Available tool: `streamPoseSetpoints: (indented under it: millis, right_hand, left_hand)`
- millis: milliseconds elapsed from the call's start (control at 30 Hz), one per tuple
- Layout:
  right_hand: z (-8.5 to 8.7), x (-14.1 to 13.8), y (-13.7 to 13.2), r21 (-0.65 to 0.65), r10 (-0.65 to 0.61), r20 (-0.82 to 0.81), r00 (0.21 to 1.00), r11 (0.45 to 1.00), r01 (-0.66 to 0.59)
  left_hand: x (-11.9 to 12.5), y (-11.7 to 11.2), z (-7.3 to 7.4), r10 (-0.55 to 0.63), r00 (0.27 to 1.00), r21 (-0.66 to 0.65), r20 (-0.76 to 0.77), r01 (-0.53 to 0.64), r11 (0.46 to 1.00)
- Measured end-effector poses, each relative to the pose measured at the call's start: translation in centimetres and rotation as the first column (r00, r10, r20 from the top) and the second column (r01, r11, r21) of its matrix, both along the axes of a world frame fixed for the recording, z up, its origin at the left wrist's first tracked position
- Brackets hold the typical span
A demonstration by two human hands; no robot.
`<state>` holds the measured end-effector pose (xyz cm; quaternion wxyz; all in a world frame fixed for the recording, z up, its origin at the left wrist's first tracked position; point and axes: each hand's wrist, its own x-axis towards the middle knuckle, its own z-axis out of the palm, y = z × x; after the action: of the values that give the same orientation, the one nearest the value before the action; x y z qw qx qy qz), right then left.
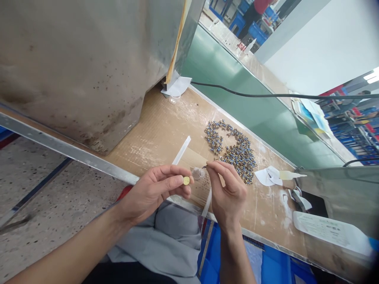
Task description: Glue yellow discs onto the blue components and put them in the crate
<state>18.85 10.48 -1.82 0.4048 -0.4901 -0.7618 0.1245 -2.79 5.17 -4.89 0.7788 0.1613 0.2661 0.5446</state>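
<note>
Bench (160, 130) top was matt brown cardboard, scuffed; bench edge bare metal. Small disc (186, 180) shone brassy. Parts heap (233, 150) glinted metallic with blue plastic. Housing (83, 67) was dull, stained steel.

Our left hand (154, 191) and right hand (227, 193) are bare, as are both forearms; grey cloth (174, 236) covers our lap.

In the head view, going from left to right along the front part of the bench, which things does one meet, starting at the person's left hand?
left hand → yellow disc → clear cup → right hand → white paper scrap → pale dropper bottle → white printed pack
</note>
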Motion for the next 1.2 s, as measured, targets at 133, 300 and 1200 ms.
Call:
streamPoseSetpoints:
  millis: [133,300,1200]
  right_hand:
    - [0.0,0.0,0.0,0.037,-0.022,-0.008,1.000,0.999,0.022]
    - [1.6,0.1,-2.2,0.030,-0.131,-0.191,0.973,0.990,0.139]
    - [1.2,-0.2,-7.0,-0.273,-0.083,-0.824,0.561,0.925,-0.264]
  left_hand:
    - [-0.1,-0.1,0.1,0.010,1.000,-0.010,-0.001,-0.010,1.000]
    - [0.1,-0.8,0.7,-0.002,1.000,-0.041,-0.004,0.002,0.999]
    - [1.9,-1.8,5.1,-0.090,0.987,0.004,-0.130,0.091,0.996]
